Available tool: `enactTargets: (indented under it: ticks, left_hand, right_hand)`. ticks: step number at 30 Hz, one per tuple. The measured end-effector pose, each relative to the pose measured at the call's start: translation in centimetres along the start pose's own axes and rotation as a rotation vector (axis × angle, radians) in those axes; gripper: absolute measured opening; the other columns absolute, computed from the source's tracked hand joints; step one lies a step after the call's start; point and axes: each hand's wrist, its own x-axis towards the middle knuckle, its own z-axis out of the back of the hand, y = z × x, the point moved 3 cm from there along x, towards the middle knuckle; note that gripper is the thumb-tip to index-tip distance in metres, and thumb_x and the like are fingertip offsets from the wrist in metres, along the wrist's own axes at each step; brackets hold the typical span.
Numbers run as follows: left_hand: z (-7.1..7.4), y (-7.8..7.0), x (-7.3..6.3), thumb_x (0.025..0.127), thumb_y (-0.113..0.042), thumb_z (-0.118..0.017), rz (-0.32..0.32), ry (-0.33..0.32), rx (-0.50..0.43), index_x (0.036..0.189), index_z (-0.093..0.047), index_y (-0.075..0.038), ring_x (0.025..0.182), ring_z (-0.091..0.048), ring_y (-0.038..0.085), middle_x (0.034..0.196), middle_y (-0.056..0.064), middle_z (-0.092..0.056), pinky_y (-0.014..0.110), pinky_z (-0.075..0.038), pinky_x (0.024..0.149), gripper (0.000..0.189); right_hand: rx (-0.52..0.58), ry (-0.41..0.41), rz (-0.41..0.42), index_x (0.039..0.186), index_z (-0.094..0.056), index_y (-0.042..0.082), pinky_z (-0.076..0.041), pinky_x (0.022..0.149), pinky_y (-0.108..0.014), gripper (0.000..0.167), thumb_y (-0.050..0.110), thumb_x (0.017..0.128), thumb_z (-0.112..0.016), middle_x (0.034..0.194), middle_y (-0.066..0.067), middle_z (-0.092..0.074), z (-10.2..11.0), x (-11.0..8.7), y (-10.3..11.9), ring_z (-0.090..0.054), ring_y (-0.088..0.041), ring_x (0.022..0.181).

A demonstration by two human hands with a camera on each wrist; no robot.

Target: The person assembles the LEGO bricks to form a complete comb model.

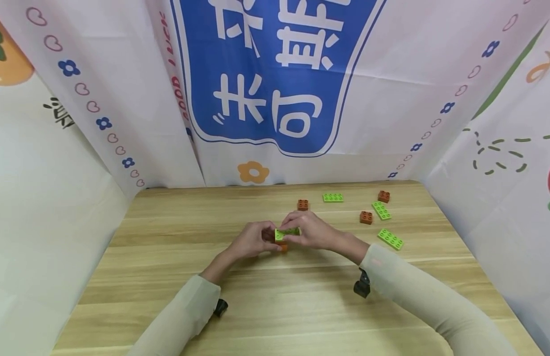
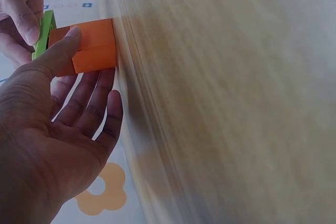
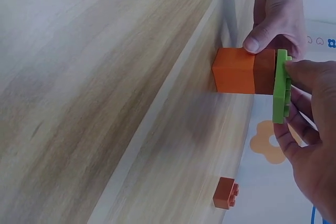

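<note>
A small stack stands on the table: an orange block at the bottom and a reddish-brown toy brick above it. Across the top lies a flat lime-green studded brick, overhanging to the right with a thin dark gap beneath it. My left hand steadies the stack from the left, its thumb on the near face and fingers behind. With thumb and fingers, my right hand pinches the green brick from the right, covering part of its studs in the head view.
Behind the hands sits a reddish-brown brick, with a green brick beside it. Farther right lie two more brown bricks and two green ones. Printed cloth walls the wooden table at the back and sides.
</note>
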Motion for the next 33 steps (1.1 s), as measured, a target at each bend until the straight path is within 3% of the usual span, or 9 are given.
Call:
enactTargets:
  ticks: [21,33]
  left_hand:
    - [0.03,-0.05,-0.36,0.087,-0.014,-0.089,0.006,0.005,-0.071,0.110,-0.073,-0.006,0.093,-0.075,0.017,0.104,0.006,-0.077,0.027,-0.063,0.081,0.030]
    - [0.24,-0.07,-0.42,0.090,-0.014,-0.087,-0.027,0.016,-0.082,0.116,-0.073,-0.007,0.096,-0.076,0.018,0.108,0.006,-0.077,0.027,-0.062,0.083,0.030]
  right_hand:
    - [-0.017,0.013,-0.056,0.117,-0.080,0.004,-0.060,0.090,-0.028,0.024,0.013,0.094,-0.082,0.111,-0.007,-0.077,-0.30,-0.03,-0.01,-0.072,-0.020,0.104]
    - [0.010,-0.046,-0.081,0.114,-0.081,0.004,-0.061,0.087,-0.028,0.024,0.013,0.092,-0.084,0.112,-0.007,-0.076,-0.66,-0.33,-0.34,-0.073,-0.020,0.104]
